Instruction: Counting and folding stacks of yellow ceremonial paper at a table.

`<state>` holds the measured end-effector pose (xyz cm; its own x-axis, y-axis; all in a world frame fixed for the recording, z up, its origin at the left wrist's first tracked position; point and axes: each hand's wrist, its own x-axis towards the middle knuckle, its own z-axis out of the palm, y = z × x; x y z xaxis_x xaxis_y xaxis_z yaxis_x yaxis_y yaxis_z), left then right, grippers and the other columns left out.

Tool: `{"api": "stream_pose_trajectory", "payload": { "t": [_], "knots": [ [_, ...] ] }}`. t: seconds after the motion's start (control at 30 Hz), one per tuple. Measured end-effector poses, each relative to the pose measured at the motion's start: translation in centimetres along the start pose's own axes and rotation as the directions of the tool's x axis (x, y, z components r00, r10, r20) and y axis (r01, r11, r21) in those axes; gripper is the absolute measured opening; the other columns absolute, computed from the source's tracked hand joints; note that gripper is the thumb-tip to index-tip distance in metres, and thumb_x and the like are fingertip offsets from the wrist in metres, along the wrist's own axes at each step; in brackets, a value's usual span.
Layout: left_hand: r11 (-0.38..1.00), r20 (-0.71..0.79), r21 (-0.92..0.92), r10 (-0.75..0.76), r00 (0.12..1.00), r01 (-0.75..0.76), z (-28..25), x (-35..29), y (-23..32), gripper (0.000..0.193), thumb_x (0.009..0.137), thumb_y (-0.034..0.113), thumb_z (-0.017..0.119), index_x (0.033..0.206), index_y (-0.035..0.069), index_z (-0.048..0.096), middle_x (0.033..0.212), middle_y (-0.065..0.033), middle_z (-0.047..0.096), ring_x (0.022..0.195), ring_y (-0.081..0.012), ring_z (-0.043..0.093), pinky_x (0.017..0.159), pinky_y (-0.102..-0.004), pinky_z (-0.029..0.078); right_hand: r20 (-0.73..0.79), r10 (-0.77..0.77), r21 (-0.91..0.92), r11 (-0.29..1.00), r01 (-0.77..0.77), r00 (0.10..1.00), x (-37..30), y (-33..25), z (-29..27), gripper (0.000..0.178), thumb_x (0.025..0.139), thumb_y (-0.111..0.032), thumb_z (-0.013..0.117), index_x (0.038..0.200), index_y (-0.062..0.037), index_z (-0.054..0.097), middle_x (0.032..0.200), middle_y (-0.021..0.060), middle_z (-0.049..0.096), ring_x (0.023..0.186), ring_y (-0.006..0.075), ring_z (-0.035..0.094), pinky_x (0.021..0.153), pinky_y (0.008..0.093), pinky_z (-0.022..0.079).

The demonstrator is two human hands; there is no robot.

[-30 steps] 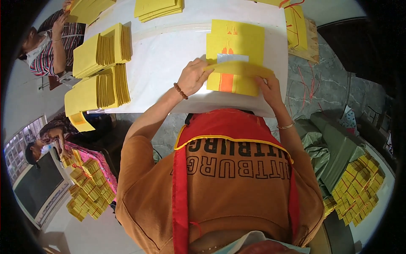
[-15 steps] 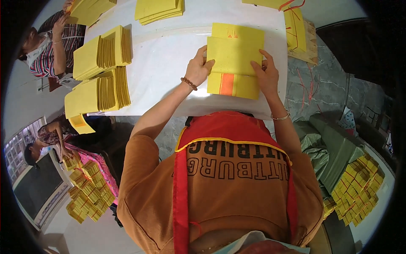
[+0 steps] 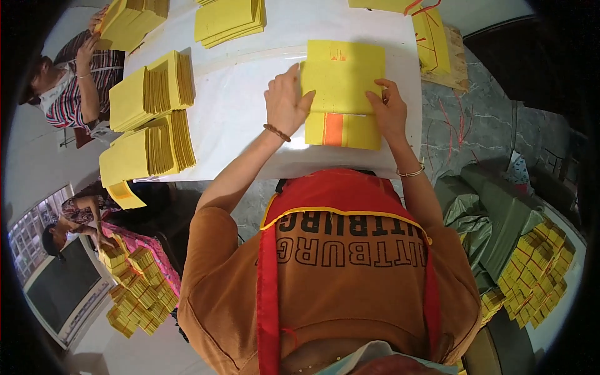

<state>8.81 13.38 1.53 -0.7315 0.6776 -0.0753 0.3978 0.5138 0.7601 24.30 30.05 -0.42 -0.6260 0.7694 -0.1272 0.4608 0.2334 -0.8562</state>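
Note:
Yellow paper sheets (image 3: 340, 81) lie on the white table in front of me, with a small red print near the far end. Below them a yellow strip with an orange band (image 3: 334, 129) shows at the near end. My left hand (image 3: 286, 103) rests along the left edge, fingers apart and thumb tip touching the paper. At the right edge my right hand (image 3: 390, 111) has its thumb on top and its fingers curled around the side, gripping the sheets. How many layers lie there I cannot tell.
Fanned stacks of yellow paper (image 3: 150, 87) stand along the table's left side. Another yellow stack (image 3: 230, 22) lies at the far edge. A co-worker (image 3: 78, 94) handles yellow paper at upper left; a second person (image 3: 78, 215) sits by tied yellow bundles (image 3: 140, 281). More bundles (image 3: 537, 272) lie right.
The stepped edge near the far end of the sheets no longer shows, and the red print is fully uncovered. My left hand has loosened and slid slightly left. The view has shifted a little.

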Motion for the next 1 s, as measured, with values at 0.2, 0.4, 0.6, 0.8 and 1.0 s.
{"api": "stream_pose_trajectory", "payload": {
  "t": [0.2,0.4,0.6,0.8,1.0],
  "knots": [
    [0.653,0.372,0.325,0.577,0.727,-0.684,1.9,-1.1,3.4,0.064,0.08,0.041,0.06,0.133,0.012,0.039,0.142,-0.0091,0.031,0.132,-0.0296,0.026,0.105,-0.0477,0.022,0.021,0.042,0.03,0.999,-0.043,0.999,0.2,0.2,0.1,0.028,0.08,-0.021,0.065,0.104,-0.009,0.056,0.06,0.0022,0.048,0.054,0.0148,0.047,0.053,0.0311,0.038],
    [0.59,0.484,0.409,0.507,0.713,-0.696,3.3,-1.1,1.3,0.067,0.084,0.053,0.048,0.138,0.015,0.033,0.144,-0.0087,0.029,0.134,-0.0286,0.022,0.108,-0.0479,0.016,0.032,-0.015,-0.069,0.997,0.017,0.999,-0.3,0.3,0.3,0.032,0.08,-0.023,0.064,0.109,-0.009,0.057,0.081,0.0068,0.061,0.072,0.0212,0.057,0.065,0.0368,0.042],
    [0.563,0.516,0.415,0.502,0.695,-0.715,3.5,-0.8,0.8,0.064,0.086,0.05,0.047,0.138,0.013,0.034,0.144,-0.0083,0.028,0.135,-0.028,0.019,0.109,-0.0479,0.014,0.287,-0.456,-0.552,0.641,0.534,0.843,-5.4,0.4,0.2,0.054,0.086,-0.039,0.053,0.131,-0.0102,0.044,0.141,0.0082,0.035,0.129,0.025,0.032,0.099,0.0622,0.015],
    [0.717,0.319,0.269,0.563,0.762,-0.643,3.3,-0.4,0.9,0.055,0.081,0.029,0.06,0.129,0.006,0.045,0.136,-0.016,0.036,0.121,-0.033,0.036,0.097,-0.0456,0.032,0.352,-0.365,-0.506,0.7,0.503,0.862,-5.9,0.8,0.1,0.058,0.089,-0.038,0.049,0.135,-0.0049,0.037,0.143,0.0102,0.031,0.135,0.0264,0.024,0.104,0.0609,0.008],
    [0.503,0.362,0.41,0.676,0.642,-0.761,3.6,0.6,1.3,0.056,0.074,0.021,0.062,0.123,-0.003,0.048,0.12,-0.0216,0.049,0.104,-0.0332,0.048,0.084,-0.0411,0.042,0.333,-0.111,0.252,0.967,0.025,0.936,-3.9,1.0,-1.8,0.047,0.093,-0.023,0.042,0.134,-0.0015,0.036,0.142,0.0159,0.032,0.132,0.0256,0.03,0.108,0.0412,0.02]
  ]
}}
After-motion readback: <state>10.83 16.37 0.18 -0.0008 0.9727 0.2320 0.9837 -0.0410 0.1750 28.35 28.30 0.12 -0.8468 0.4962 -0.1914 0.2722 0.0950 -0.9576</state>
